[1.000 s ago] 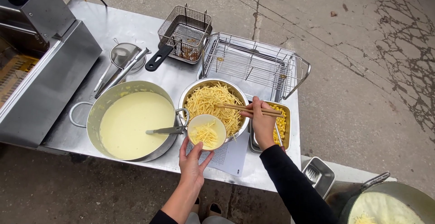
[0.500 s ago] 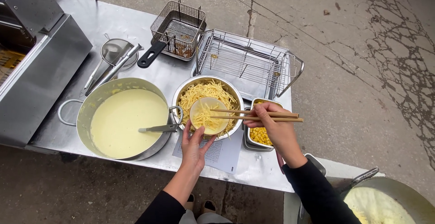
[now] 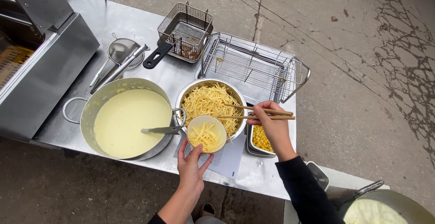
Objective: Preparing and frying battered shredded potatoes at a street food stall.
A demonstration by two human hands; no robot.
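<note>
Left hand [image 3: 192, 169] grips the small cream bowl of shredded potato [image 3: 206, 134] at the steel bowl's [image 3: 211, 104] near rim, right hand [image 3: 272, 126] clasping wooden chopsticks [image 3: 256, 113] lying crosswise just right, tips over it

head view, steeply down, table [image 3: 136, 29] near

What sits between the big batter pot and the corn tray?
In the head view, the steel bowl of potato strips, with the small cup held in the left hand before it.
</note>
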